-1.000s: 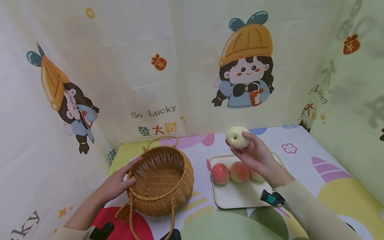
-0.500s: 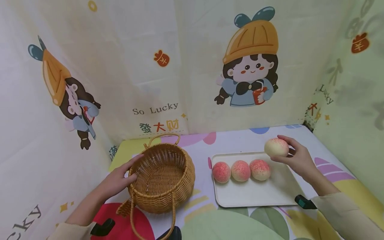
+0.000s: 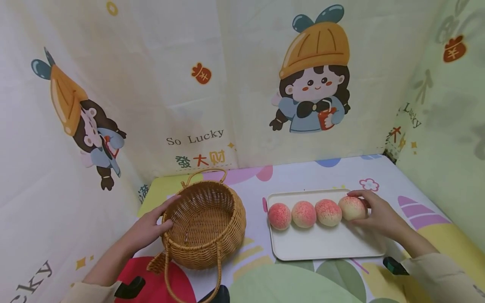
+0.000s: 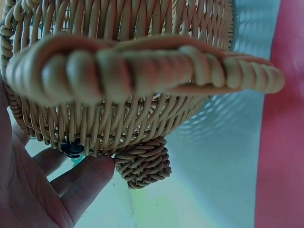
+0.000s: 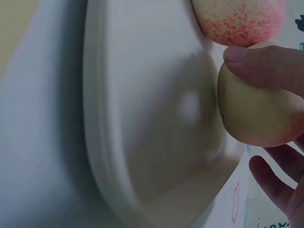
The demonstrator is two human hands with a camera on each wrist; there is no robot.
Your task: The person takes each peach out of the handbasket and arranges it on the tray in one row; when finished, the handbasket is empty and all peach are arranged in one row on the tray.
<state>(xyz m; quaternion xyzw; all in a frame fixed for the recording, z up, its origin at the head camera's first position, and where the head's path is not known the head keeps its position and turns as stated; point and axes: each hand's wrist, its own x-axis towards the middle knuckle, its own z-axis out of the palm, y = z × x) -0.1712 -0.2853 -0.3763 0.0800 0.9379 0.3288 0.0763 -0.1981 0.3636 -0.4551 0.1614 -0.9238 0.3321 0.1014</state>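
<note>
My left hand [image 3: 145,229] holds the round wicker basket [image 3: 231,235] by its left side, thumb over the rim. Close up in the left wrist view, fingers touch its woven wall beside a small wicker tail-like piece [image 4: 145,164]. Nothing lies inside the basket. My right hand [image 3: 382,216] grips a pale peach [image 3: 352,208] with a pink blush, between thumb and fingers, at the right end of a row on the white tray [image 3: 310,246]. Left of it sit three pinker peaches: one [image 3: 328,212], another [image 3: 304,214] and a third [image 3: 279,216].
A looped wicker handle [image 3: 219,269] hangs at the basket's front, and another handle [image 3: 206,171] stands at its back. A patterned cloth [image 3: 295,282] covers the table. Printed curtains [image 3: 242,84] enclose the back and both sides.
My right hand has carried the pale peach right, turned its blush upward and lowered it onto the tray beside the other three. My left hand stays on the basket.
</note>
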